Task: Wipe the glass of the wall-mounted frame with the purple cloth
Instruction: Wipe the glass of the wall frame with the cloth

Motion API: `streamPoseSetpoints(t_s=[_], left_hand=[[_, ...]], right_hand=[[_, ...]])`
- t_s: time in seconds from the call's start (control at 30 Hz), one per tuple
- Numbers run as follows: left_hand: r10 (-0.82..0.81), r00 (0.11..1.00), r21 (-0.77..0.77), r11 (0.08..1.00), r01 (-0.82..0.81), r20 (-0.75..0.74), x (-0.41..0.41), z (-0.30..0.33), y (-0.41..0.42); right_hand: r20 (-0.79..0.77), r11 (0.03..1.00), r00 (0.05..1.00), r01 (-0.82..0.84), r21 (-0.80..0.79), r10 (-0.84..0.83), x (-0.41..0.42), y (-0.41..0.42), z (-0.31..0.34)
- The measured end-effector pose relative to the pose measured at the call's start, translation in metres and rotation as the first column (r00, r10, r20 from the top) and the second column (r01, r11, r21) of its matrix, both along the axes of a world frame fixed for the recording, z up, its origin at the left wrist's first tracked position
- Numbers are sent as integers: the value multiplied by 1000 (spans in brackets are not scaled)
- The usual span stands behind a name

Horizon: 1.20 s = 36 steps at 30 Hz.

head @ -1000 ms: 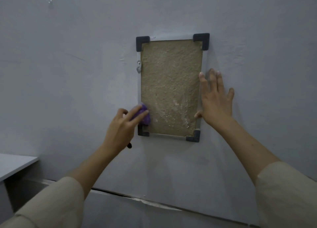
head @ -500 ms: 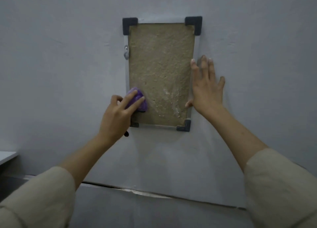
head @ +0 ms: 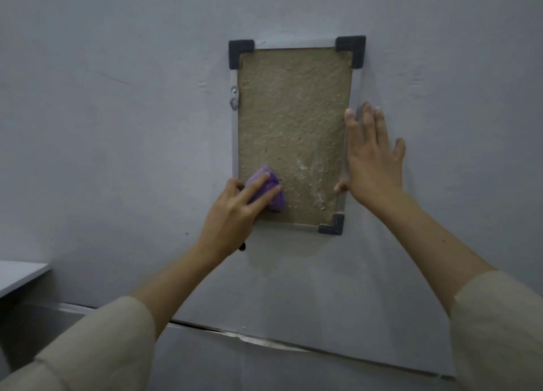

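Already your left hand [head: 238, 211] had slid inward from the frame's lower-left corner, fingers curled around the purple cloth [head: 269, 192] and pressing it onto the glass [head: 291, 126] low on the left. Your right hand [head: 371, 158] lay flat and open against the frame [head: 357, 96] at its right edge, holding nothing (just steadying it, I'd judge). Beyond the cloth, wet streaks [head: 311, 182] marked the lower right, so most of the pane looked unwiped.

Grey wall [head: 117, 126]; white ledge [head: 20, 273] lower left.
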<state>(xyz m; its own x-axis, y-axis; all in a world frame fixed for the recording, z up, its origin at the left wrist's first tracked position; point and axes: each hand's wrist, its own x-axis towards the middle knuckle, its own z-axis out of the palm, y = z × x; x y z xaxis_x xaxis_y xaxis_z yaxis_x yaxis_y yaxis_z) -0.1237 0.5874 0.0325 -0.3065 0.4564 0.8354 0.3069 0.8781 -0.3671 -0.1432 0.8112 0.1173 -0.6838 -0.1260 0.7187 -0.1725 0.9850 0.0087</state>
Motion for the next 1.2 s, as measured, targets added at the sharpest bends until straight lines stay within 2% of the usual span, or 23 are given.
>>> streamPoseSetpoints(t_s=[0.07,0.1,0.13,0.17,0.23,0.27,0.3,0.33,0.4,0.47,0.5,0.53,0.57,0.63,0.7,0.73,0.8,0.87,0.93,0.97,1.03,1.17,1.2], left_hand=[[-40,999,-216,975,47,37,3,1,-4],[-43,998,-241,969,50,37,3,5,-8],[-34,999,-180,983,38,26,2,11,-11],[-20,1000,-45,999,20,3,-1,19,-12],[25,999,266,964,-16,-30,-4,31,-10],[32,999,344,939,-23,-20,-4,35,-7],[29,1000,357,934,-25,-6,-4,35,-3],[15,1000,317,948,-15,1,-4,33,-1],[-51,999,71,996,49,19,-3,23,2],[-93,992,-237,965,109,80,1,17,0],[-93,991,-305,945,117,94,2,19,-2],[-88,993,-289,951,109,85,0,23,-3],[-78,995,-193,977,88,59,-2,28,-4],[-40,999,108,993,42,-19,-6,42,-2],[-12,999,283,959,22,-37,-8,54,6],[-12,999,296,955,21,-33,-9,57,10],[-43,998,216,975,51,-43,-8,53,18],[-105,994,-7,994,105,-10,-5,39,24],[-135,987,-237,960,152,86,1,28,29],[-135,984,-291,943,163,115,2,28,29],[-132,988,-294,944,151,84,1,37,28],[-67,998,-3,998,67,-20,-4,68,27],[-57,998,25,998,57,-26,-5,71,29]], right_hand=[[-2,1000,1000,-1,1,1,0,1,0],[-4,1000,1000,-5,1,5,0,1,-1],[-9,1000,1000,-10,0,10,0,1,-1],[-12,1000,1000,-12,-4,12,0,2,-1],[-7,1000,1000,-15,-13,15,0,2,-1],[-6,1000,1000,-15,-14,15,0,2,-1],[-5,1000,1000,-17,-15,17,0,2,-1],[-4,1000,1000,-20,-13,20,0,1,-1],[-4,1000,1000,-21,-12,21,1,1,-1],[-2,1000,1000,-18,-12,18,2,1,-1],[0,1000,1000,-17,-11,17,2,1,-1],[1,1000,1000,-19,-11,19,1,1,-1],[1,1000,1000,-23,-13,23,1,2,-1],[1,999,999,-33,-22,33,0,2,-1],[1,999,999,-34,-24,34,-1,2,-1],[-1,999,1000,-31,-23,31,-1,2,-2],[-8,999,1000,-25,-20,25,-2,2,-1],[-12,1000,1000,-18,-12,18,-2,2,-2],[-15,1000,1000,-13,-10,13,-2,2,-2],[-14,1000,1000,-11,-11,11,-2,2,-2],[-13,1000,1000,-15,-13,15,-2,3,-2],[-12,1000,1000,-18,-21,18,-2,4,-2],[-12,999,1000,-21,-27,21,-2,3,-2]])
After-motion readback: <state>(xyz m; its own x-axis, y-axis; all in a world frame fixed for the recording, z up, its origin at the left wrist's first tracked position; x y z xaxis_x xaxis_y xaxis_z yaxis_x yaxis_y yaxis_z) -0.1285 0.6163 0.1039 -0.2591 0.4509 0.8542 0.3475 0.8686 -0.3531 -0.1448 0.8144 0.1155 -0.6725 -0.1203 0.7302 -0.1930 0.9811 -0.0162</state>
